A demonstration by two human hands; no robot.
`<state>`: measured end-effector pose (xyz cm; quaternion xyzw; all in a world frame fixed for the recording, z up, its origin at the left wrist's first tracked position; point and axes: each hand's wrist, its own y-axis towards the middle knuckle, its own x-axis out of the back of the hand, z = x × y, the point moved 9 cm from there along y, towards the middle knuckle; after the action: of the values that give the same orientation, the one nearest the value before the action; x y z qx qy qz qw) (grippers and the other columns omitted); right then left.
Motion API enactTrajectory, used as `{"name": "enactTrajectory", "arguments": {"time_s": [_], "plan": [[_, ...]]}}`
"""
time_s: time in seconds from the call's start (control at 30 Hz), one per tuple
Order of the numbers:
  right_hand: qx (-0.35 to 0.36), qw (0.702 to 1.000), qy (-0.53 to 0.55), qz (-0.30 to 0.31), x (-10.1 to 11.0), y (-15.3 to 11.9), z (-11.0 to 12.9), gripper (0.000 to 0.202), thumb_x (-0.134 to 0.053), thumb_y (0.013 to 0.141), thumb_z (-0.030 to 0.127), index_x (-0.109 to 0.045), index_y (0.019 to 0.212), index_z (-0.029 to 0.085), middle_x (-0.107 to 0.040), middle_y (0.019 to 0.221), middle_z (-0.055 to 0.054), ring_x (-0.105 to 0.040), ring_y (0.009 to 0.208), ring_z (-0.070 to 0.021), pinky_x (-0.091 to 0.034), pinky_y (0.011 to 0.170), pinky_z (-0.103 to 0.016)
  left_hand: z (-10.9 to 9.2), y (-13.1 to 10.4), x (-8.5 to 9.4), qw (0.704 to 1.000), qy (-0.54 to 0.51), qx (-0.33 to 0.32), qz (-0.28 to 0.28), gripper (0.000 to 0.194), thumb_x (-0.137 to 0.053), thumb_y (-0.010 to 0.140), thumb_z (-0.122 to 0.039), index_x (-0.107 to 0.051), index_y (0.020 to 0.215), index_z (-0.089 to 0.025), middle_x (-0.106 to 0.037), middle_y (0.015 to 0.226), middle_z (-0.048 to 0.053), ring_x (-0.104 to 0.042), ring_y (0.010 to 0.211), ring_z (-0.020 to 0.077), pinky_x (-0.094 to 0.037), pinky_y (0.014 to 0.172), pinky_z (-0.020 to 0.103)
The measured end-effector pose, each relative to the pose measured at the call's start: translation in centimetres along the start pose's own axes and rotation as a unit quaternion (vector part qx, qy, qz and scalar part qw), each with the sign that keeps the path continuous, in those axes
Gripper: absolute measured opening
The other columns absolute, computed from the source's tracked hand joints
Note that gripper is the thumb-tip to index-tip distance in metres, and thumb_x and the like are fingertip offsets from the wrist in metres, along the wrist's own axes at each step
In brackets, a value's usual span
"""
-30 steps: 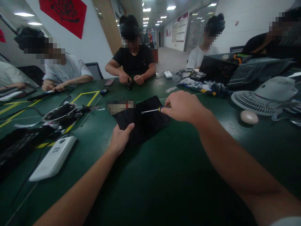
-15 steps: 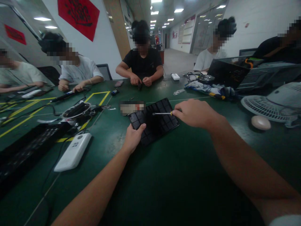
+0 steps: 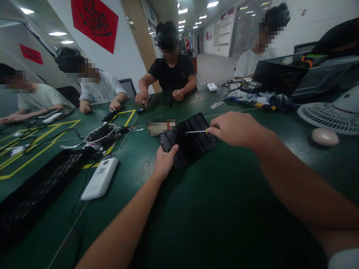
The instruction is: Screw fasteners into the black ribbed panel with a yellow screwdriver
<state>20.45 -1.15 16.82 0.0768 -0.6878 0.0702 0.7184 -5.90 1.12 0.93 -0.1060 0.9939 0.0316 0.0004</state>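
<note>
A flat black panel (image 3: 196, 147) with a grid of squares lies tilted in the middle of my view. My left hand (image 3: 166, 160) grips its near left corner, thumb on top and fingers out of sight beneath. In my right hand (image 3: 234, 129) is a screwdriver (image 3: 196, 131) with a thin metal shaft and a bit of yellow at the handle; the fist hides most of the handle. The shaft points left over the panel; whether its tip touches I cannot tell. A blurred-out pale box (image 3: 160, 127) sits just behind the panel.
The green table (image 3: 213, 209) carries a white power bank (image 3: 100, 178) marked 22, a long black tray (image 3: 50, 179) and a metal bowl (image 3: 99, 134) on the left. Right are a white fan (image 3: 331, 114), a pale oval object (image 3: 324, 137) and a cloth (image 3: 249, 99). Several people sit around.
My view has turned slightly left, so things sit further right. Both hands keep their hold on panel and screwdriver. The person opposite has reached one hand toward a small object on the table.
</note>
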Motion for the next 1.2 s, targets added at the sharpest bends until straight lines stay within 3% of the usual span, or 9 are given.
{"name": "enactTrajectory", "arguments": {"time_s": [0.2, 0.3, 0.5, 0.83, 1.2], "plan": [[0.008, 1.0, 0.007, -0.01, -0.1, 0.0, 0.3, 0.045, -0.044, 0.107, 0.049, -0.08, 0.113, 0.024, -0.08, 0.113, -0.017, -0.075, 0.104, -0.0376, -0.051, 0.081, -0.045, -0.1, -0.4, 0.0, 1.0, 0.003, -0.012, 0.009, 0.052, -0.092, 0.076, -0.042, -0.077, 0.12, -0.017, -0.082, 0.127, 0.016, -0.076, 0.123, 0.0345, -0.056, 0.115, 0.052], [0.006, 1.0, 0.004, -0.015, 0.0, -0.2, 0.3, 0.038, -0.055, 0.101, 0.053, -0.076, 0.115, 0.025, -0.08, 0.112, -0.016, -0.074, 0.101, -0.0363, -0.05, 0.079, -0.042, -0.5, -0.5, -0.1, 0.999, 0.005, -0.029, 0.017, 0.053, -0.091, 0.077, -0.042, -0.077, 0.121, -0.016, -0.081, 0.129, 0.017, -0.076, 0.122, 0.0348, -0.055, 0.115, 0.053], [0.018, 1.0, -0.005, -0.016, -0.2, 0.0, 0.3, 0.027, -0.065, 0.092, 0.037, -0.072, 0.115, 0.026, -0.079, 0.106, -0.012, -0.074, 0.096, -0.0343, -0.045, 0.071, -0.038, -0.5, -0.3, 0.1, 1.0, 0.01, -0.026, 0.014, 0.058, -0.093, 0.074, -0.045, -0.077, 0.121, -0.015, -0.082, 0.128, 0.017, -0.075, 0.121, 0.0369, -0.053, 0.117, 0.057], [0.005, 0.999, 0.03, -0.035, 0.6, 0.3, -0.4, 0.031, -0.063, 0.095, 0.039, -0.085, 0.112, 0.025, -0.081, 0.116, -0.014, -0.074, 0.105, -0.0355, -0.054, 0.08, -0.042, -0.5, -0.6, 0.4, 1.0, 0.02, 0.009, 0.003, 0.062, -0.094, 0.074, -0.047, -0.076, 0.126, -0.018, -0.082, 0.129, 0.016, -0.076, 0.124, 0.0359, -0.053, 0.118, 0.057], [-0.004, 0.999, 0.019, 0.031, -0.6, 0.7, -0.6, 0.045, -0.046, 0.107, 0.05, -0.082, 0.109, 0.022, -0.081, 0.114, -0.016, -0.076, 0.107, -0.0381, -0.055, 0.084, -0.047, -0.5, -0.9, 0.4, 1.0, 0.001, 0.025, -0.003, 0.061, -0.096, 0.071, -0.044, -0.077, 0.123, -0.018, -0.083, 0.125, 0.015, -0.076, 0.124, 0.0372, -0.055, 0.117, 0.059]]}}
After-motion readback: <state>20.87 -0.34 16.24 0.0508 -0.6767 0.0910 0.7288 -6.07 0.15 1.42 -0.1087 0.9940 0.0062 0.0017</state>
